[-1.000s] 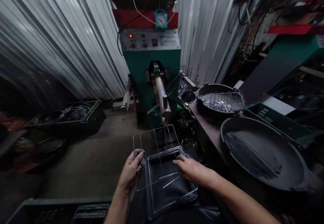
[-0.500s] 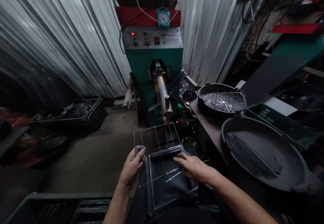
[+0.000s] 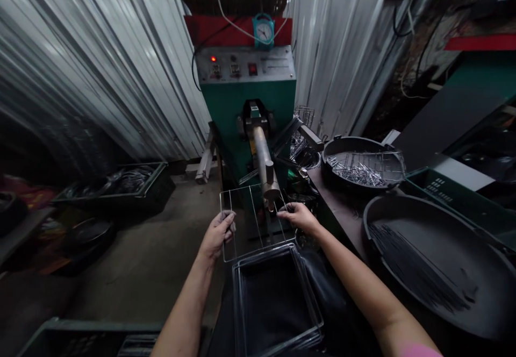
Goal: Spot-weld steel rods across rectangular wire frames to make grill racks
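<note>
My left hand [image 3: 221,234] is closed around the left side of a rectangular wire frame [image 3: 255,213] with thin cross wires. At the frame's right side, the fingers of my right hand [image 3: 299,217] pinch the wire; whether loose wires are also in this hand is hidden. The frame's far edge reaches the tip of the metal electrode arm [image 3: 262,150] on a green machine [image 3: 226,104]. Below, a stack of similar wire frames [image 3: 237,303] rests on my dark-covered lap.
To the right, a round black pan [image 3: 355,137] holds short wires, and a larger pan [image 3: 451,238] holds long dark rods. Green crates stand at left [image 3: 161,177] and lower left [image 3: 97,325]. A teal clock [image 3: 264,30] hangs above the machine's control panel [image 3: 278,65].
Both hands have moved forward, bringing the wire frame off the stack and under the electrode tip. My right hand went from above the stack to the frame's right side.
</note>
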Demonstrator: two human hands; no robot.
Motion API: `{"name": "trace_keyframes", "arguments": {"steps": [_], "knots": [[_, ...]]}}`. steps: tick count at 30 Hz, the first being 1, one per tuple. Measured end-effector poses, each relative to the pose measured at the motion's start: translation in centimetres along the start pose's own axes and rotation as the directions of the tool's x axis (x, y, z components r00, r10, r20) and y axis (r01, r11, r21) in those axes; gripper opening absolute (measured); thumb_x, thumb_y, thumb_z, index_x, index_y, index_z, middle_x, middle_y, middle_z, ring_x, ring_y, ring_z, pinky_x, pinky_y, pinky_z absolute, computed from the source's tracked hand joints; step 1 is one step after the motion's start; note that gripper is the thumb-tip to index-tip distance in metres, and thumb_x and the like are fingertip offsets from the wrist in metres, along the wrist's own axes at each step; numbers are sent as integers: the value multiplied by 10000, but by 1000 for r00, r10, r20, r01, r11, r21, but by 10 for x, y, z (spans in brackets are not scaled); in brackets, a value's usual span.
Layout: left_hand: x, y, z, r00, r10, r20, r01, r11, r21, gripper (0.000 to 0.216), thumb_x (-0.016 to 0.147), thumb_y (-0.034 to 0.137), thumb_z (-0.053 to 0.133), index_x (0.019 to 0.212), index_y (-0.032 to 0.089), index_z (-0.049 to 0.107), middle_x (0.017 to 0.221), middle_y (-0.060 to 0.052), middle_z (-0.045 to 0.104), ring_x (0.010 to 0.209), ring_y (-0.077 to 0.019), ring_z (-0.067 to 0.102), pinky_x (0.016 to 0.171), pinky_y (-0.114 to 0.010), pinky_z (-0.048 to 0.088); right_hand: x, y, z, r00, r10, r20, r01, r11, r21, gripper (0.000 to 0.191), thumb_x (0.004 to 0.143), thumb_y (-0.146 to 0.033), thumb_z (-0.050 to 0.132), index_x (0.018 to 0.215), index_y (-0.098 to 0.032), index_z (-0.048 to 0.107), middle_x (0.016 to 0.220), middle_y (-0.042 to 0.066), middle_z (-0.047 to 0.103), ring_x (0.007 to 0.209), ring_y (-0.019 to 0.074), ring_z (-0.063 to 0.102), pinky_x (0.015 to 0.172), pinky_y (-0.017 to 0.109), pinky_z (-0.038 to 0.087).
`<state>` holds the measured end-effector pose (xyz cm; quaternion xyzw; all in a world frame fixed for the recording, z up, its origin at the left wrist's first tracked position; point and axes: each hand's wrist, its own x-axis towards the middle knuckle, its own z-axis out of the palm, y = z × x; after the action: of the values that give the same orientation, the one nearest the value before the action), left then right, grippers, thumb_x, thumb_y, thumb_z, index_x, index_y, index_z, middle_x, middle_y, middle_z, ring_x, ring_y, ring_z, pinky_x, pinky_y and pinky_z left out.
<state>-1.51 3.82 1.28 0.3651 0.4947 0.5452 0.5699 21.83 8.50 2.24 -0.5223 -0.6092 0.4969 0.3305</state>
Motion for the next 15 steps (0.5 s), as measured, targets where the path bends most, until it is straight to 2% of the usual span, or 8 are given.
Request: {"name": "trace_keyframes", "arguments": {"steps": [2, 5, 9, 15], "knots": [[14, 4, -3, 1000, -19, 7, 19, 1000, -21, 315, 626, 381, 625, 785, 164, 463, 435, 96, 434, 282, -2, 238, 280, -110, 180, 12, -7, 2, 999, 32, 28, -33, 998, 50, 252, 562, -350, 685, 627, -131, 579, 477, -51, 497, 408, 53, 391, 386, 173, 274], [31, 9, -7, 999, -44, 11, 44, 998, -41, 338, 597, 367, 651, 791, 160, 469, 439, 95, 443, 282, 1, 241, 275, -106, 182, 26, -12, 3, 996, 76, 37, -81, 986, 146, 210, 563, -301, 681, 593, -140, 551, 474, -48, 510, 419, 62, 428, 396, 169, 303], [46, 14, -10, 997, -72, 1, 72, 996, -46, 304, 612, 343, 647, 790, 159, 482, 446, 89, 452, 277, 5, 243, 271, -101, 176, 42, -13, 5, 997, 65, 39, -73, 968, 239, 177, 578, -280, 660, 624, -141, 560, 513, -34, 540, 435, 68, 449, 406, 170, 324], [62, 23, -15, 996, -88, 1, 88, 994, -64, 211, 655, 270, 619, 766, 154, 483, 427, 92, 425, 262, 9, 232, 268, -100, 163, 57, -24, 12, 998, 67, -5, -64, 976, 208, 160, 567, -243, 641, 593, -132, 530, 437, -58, 470, 373, 47, 363, 370, 167, 277]]}}
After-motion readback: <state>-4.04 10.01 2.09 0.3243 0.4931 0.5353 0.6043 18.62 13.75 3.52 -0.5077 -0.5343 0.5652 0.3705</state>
